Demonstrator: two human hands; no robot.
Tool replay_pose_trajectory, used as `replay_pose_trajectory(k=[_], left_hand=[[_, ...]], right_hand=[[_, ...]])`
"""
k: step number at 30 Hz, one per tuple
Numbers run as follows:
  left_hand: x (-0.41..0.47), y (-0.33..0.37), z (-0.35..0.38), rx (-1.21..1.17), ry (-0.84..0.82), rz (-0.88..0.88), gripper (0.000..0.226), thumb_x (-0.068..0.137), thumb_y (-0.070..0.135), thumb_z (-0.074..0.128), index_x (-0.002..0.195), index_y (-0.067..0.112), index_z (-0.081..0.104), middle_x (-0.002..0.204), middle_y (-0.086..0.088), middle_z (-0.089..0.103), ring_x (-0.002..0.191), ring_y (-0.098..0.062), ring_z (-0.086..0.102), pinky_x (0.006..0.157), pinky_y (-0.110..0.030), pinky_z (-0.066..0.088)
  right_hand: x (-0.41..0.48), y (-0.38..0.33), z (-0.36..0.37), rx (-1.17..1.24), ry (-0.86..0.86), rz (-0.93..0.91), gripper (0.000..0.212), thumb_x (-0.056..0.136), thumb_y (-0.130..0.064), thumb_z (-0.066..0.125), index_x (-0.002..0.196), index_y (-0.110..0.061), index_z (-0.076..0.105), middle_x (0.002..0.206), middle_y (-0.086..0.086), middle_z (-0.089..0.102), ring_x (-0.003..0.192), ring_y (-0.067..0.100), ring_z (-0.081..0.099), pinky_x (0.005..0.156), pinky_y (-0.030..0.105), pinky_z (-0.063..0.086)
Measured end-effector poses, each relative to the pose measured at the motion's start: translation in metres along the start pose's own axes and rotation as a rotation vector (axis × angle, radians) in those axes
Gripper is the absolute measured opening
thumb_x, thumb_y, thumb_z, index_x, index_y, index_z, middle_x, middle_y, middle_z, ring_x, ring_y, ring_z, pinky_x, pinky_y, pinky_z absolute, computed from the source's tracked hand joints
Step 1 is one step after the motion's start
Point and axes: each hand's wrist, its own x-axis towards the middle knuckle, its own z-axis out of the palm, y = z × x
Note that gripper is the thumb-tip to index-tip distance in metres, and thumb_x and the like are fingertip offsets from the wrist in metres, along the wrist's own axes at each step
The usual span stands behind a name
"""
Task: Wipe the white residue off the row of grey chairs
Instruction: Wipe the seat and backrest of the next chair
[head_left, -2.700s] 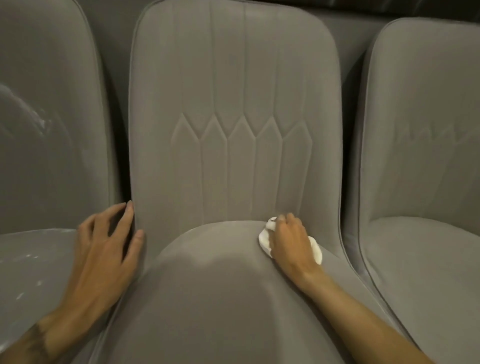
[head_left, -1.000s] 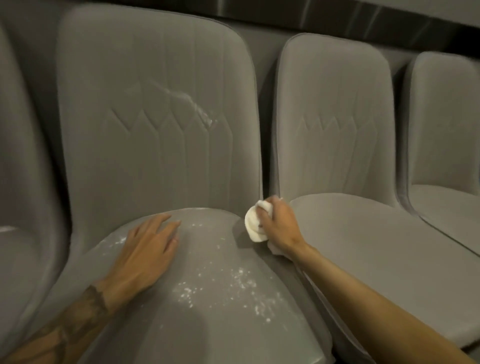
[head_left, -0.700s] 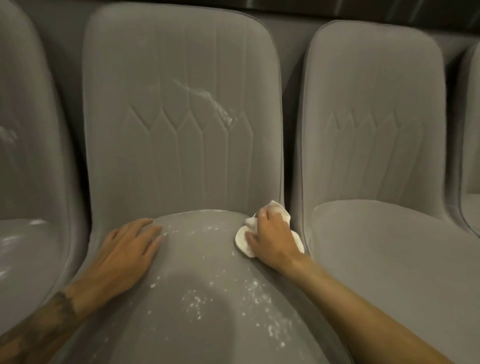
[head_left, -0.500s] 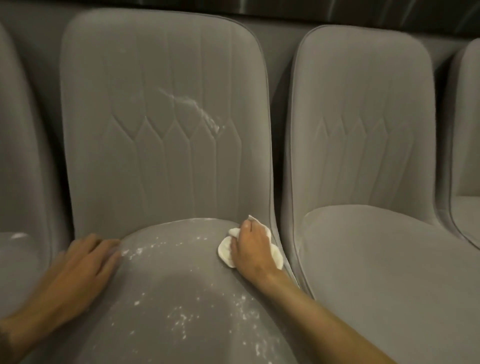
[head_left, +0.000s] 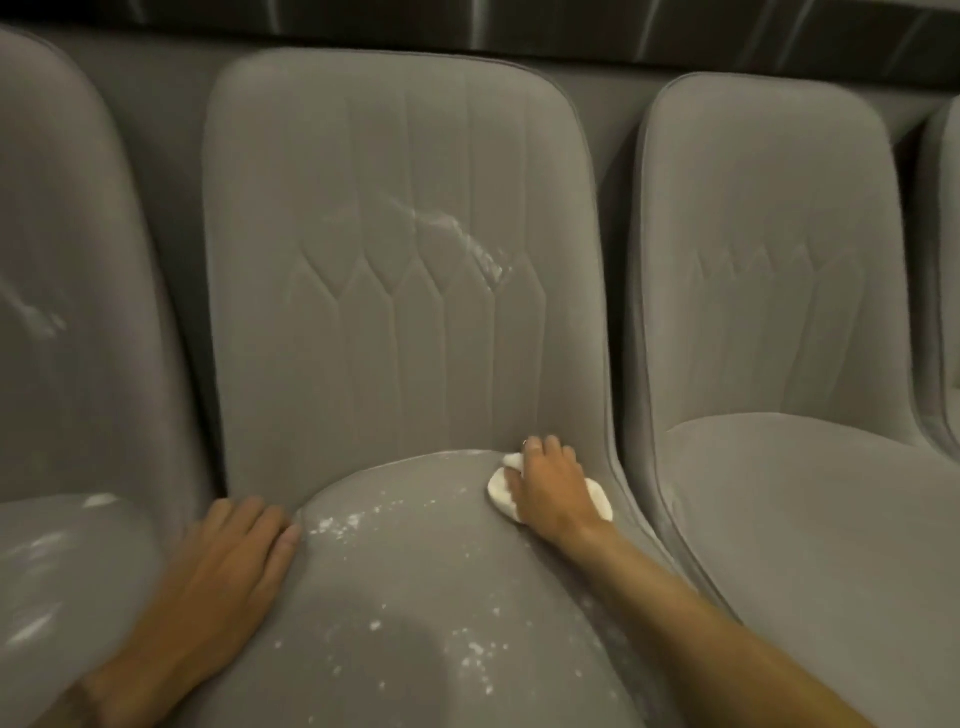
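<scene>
A grey padded chair fills the middle of the head view. White residue speckles its seat, and a white smear crosses its backrest. My right hand presses a white cloth onto the back right corner of the seat, fingers curled over it. My left hand lies flat on the seat's left edge, fingers straight, holding nothing.
The chair on the left also carries white smears on its backrest and seat. The chair on the right looks free of residue. A further chair shows at the right border. A dark wall strip runs behind the row.
I have shifted from the clean chair to the dusty one on its left. My right hand brought the cloth onto its seat's back right corner; my left hand slid to the seat's left edge.
</scene>
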Motion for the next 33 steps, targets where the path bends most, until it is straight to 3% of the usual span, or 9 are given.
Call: replay_pose_trajectory(k=[2,8,12,15,20,23,25,28,33], left_hand=[[0.001,0.001,-0.001,-0.033,-0.009,-0.043,0.041,0.105,0.028,0.034,0.088,0.011,0.068,0.085,-0.009,0.056,0.076,-0.032,0.050,0.070,-0.052,0.046],[-0.001,-0.001,0.012,-0.109,0.130,-0.113,0.027,0.104,0.037,0.036,0.085,0.026,0.052,0.086,0.006,0.045,0.079,-0.018,0.037,0.073,-0.044,0.045],[-0.004,0.001,0.012,-0.077,0.102,-0.144,0.033,0.104,0.038,0.033,0.085,0.023,0.055,0.085,0.003,0.047,0.078,-0.016,0.033,0.072,-0.045,0.046],[-0.005,0.002,0.012,-0.070,0.109,-0.149,0.031,0.105,0.037,0.033,0.086,0.024,0.054,0.087,0.004,0.048,0.079,-0.016,0.035,0.073,-0.042,0.046],[-0.007,0.002,0.013,0.078,0.053,-0.059,0.030,0.105,0.016,0.041,0.094,0.005,0.066,0.087,-0.010,0.055,0.076,-0.028,0.045,0.065,-0.048,0.045],[-0.007,-0.003,0.016,0.148,-0.068,-0.045,0.041,0.110,0.007,0.030,0.108,-0.007,0.069,0.094,-0.021,0.060,0.081,-0.037,0.053,0.066,-0.052,0.043],[-0.006,0.000,0.016,0.122,-0.132,0.007,0.056,0.113,0.015,0.015,0.115,-0.001,0.068,0.101,-0.020,0.060,0.089,-0.036,0.052,0.073,-0.052,0.041],[-0.006,-0.002,0.026,0.081,-0.049,-0.028,0.079,0.105,0.027,-0.019,0.136,0.016,0.053,0.125,-0.008,0.051,0.109,-0.031,0.043,0.090,-0.043,0.032],[-0.002,-0.001,0.024,0.027,-0.055,-0.136,0.079,0.100,0.035,-0.018,0.135,0.020,0.051,0.130,-0.002,0.050,0.114,-0.025,0.042,0.096,-0.038,0.032]], right_hand=[[0.007,-0.024,0.007,0.079,-0.017,0.004,0.040,0.104,-0.034,0.042,0.130,-0.003,0.046,0.134,0.018,0.048,0.123,0.037,0.046,0.102,0.040,0.035],[-0.012,-0.052,0.024,0.183,-0.081,-0.305,0.036,0.099,-0.036,0.055,0.122,-0.008,0.056,0.123,0.016,0.057,0.117,0.035,0.052,0.102,0.038,0.036],[0.006,-0.013,0.012,0.055,-0.028,-0.104,0.041,0.101,-0.039,0.051,0.129,-0.008,0.052,0.129,0.016,0.051,0.120,0.038,0.048,0.101,0.043,0.040],[0.026,-0.036,0.017,0.078,-0.021,0.015,0.042,0.103,-0.036,0.047,0.130,-0.003,0.046,0.135,0.020,0.047,0.124,0.040,0.045,0.103,0.043,0.038],[0.010,-0.087,0.037,0.188,-0.134,-0.295,0.038,0.100,-0.036,0.053,0.121,-0.005,0.053,0.125,0.019,0.055,0.116,0.037,0.052,0.098,0.039,0.037],[0.006,-0.057,0.028,0.188,-0.138,-0.318,0.037,0.098,-0.038,0.056,0.122,-0.010,0.058,0.123,0.015,0.057,0.117,0.034,0.052,0.102,0.036,0.037],[0.015,-0.034,0.022,0.111,-0.116,-0.208,0.040,0.100,-0.038,0.051,0.129,-0.010,0.056,0.128,0.015,0.054,0.119,0.035,0.049,0.103,0.036,0.035],[0.027,-0.048,0.022,0.103,-0.060,-0.089,0.042,0.103,-0.036,0.046,0.130,-0.004,0.049,0.133,0.020,0.048,0.121,0.040,0.047,0.101,0.039,0.036],[-0.012,-0.115,0.041,0.252,-0.159,-0.403,0.036,0.099,-0.037,0.054,0.121,-0.009,0.056,0.122,0.016,0.056,0.115,0.035,0.053,0.097,0.036,0.038]])
